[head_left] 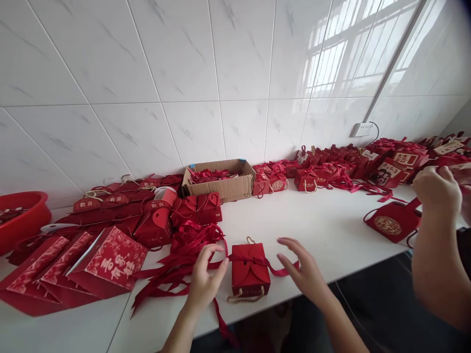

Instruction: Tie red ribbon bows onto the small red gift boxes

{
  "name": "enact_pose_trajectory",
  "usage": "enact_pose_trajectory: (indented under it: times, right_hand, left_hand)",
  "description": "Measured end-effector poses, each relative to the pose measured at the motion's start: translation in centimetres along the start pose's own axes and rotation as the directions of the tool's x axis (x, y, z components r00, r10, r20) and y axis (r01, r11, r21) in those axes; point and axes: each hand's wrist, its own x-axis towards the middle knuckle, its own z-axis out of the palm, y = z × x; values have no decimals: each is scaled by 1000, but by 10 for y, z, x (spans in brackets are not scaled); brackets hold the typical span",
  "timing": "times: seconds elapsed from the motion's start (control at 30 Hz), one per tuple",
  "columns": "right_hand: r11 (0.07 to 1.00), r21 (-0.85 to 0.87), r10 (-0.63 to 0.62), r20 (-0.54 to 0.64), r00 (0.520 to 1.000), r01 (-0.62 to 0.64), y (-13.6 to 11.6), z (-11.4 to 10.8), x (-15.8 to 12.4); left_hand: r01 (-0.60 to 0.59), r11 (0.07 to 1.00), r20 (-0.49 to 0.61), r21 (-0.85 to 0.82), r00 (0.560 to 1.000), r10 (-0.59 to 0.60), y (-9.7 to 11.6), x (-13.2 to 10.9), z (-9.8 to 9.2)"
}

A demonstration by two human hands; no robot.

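Note:
In the head view a small red gift box [250, 277] with rope handles stands near the table's front edge. A dark red ribbon [274, 269] lies across its top, its ends trailing out to both sides. My left hand [208, 277] is just left of the box, thumb and fingers apart, close to the ribbon's left part. To the right, my right hand [303, 269] is spread open beside the ribbon's other end. I see no firm hold on the ribbon in either hand. A heap of loose red ribbons [195, 245] lies behind and left of my left hand.
Red boxes [106, 264] and a red basin [22, 215] stand at the left. A cardboard carton [217, 189] and rows of small boxes line the wall. At right, another person's hand [437, 191] is above a red box [393, 220].

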Motion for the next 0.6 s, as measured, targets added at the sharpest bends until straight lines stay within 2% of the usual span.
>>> enact_pose_trajectory:
  times: [0.1,0.23,0.37,0.47,0.6]
  right_hand:
    - [995,99,-16,210,977,-5,-27,13,7]
    - [997,45,-79,281,957,69,-41,21,11]
    - [998,28,-67,287,956,62,-45,24,15]
    - [999,49,-28,227,973,18,-43,31,15]
    - [976,145,145,129,981,-163,-31,40,12]
  left_hand:
    - [142,980,169,-140,978,-118,11,6,11]
    - [194,960,187,-201,970,-157,14,6,16]
    - [209,953,193,-220,967,-167,16,4,17]
    - [202,956,190,-215,968,-161,17,2,18]
    - [234,962,145,-137,966,-214,14,1,17]
